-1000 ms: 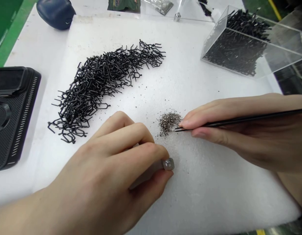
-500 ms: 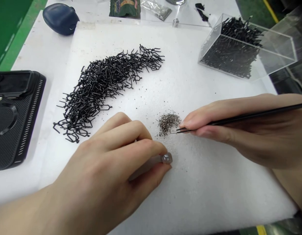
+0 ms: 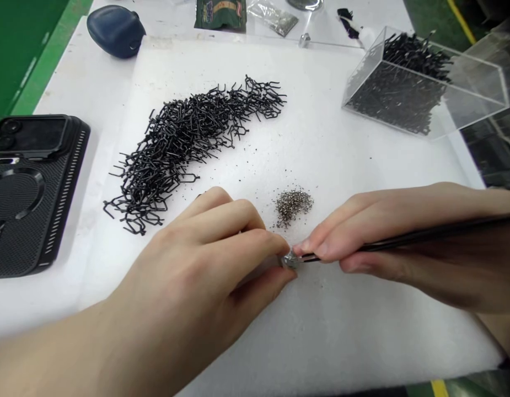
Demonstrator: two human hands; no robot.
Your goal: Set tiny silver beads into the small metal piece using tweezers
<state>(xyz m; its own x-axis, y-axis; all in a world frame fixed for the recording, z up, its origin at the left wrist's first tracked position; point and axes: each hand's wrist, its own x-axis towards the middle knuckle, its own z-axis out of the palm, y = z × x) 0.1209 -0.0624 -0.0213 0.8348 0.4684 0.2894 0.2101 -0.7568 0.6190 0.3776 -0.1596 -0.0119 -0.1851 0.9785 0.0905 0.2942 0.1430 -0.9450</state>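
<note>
Near the grains (image 3: 293,207), right hand (image 3: 415,231) pinches tweezers (image 3: 424,237) pointing lengthwise left — at metal piece (image 3: 289,260) in closed grip of left hand (image 3: 205,264)

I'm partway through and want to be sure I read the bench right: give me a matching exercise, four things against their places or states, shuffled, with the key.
1. Tweezers
2. Grains
3. Clear box
4. Packet

A. Green, past the far edge of the white sheet
B. In the right hand, tips at the small piece in the left hand
C. Holding many black bits
D. In a small loose heap

Pairs: 1-B, 2-D, 3-C, 4-A
</note>
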